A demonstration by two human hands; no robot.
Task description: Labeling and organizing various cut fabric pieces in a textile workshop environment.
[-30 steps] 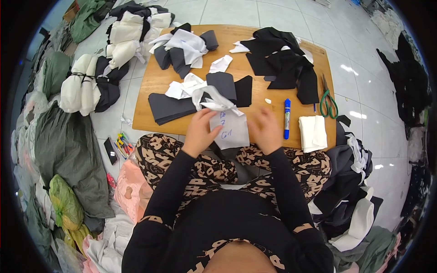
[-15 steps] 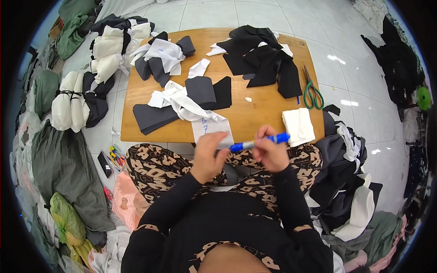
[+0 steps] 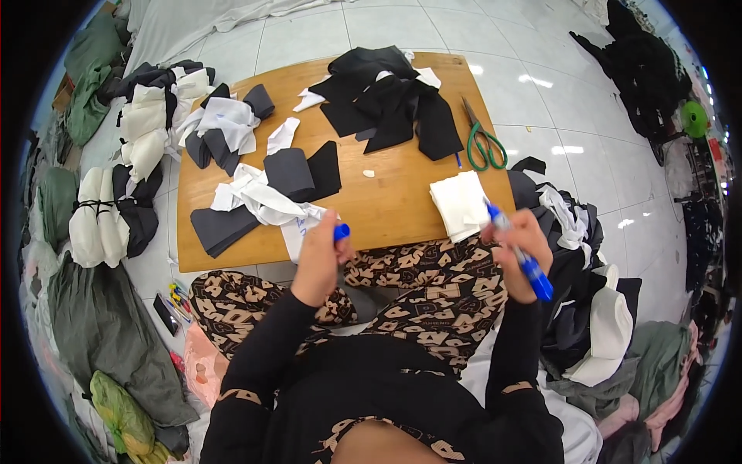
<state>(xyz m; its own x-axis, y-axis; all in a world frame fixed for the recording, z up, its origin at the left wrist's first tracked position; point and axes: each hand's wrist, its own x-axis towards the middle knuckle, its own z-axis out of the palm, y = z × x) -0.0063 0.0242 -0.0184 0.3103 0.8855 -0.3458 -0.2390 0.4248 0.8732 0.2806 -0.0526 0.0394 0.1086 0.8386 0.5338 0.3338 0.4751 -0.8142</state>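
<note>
In my right hand [image 3: 522, 251], near the table's front right corner, is an uncapped blue marker [image 3: 535, 277], its tip pointing up toward a stack of white fabric pieces [image 3: 457, 203]. My left hand [image 3: 319, 261] is closed on the blue marker cap [image 3: 342, 231], over the table's front edge. Just beyond that hand lies a white paper [image 3: 294, 240] with blue handwriting, partly covered by twisted white cloth [image 3: 263, 195]. Dark grey fabric pieces [image 3: 220, 230] are stacked to its left.
Green-handled scissors [image 3: 485, 147] and a thin blue pen [image 3: 458, 160] lie at the right of the wooden table [image 3: 379, 220]. Black fabric [image 3: 394, 97] is heaped at its far side. Bundles [image 3: 100, 213] and cloth piles [image 3: 610, 325] flank the table on the floor.
The marker's cap has come off; my hands have moved apart, the left with the cap, the right with the marker. The whole view has shifted, so the table sits further left.
</note>
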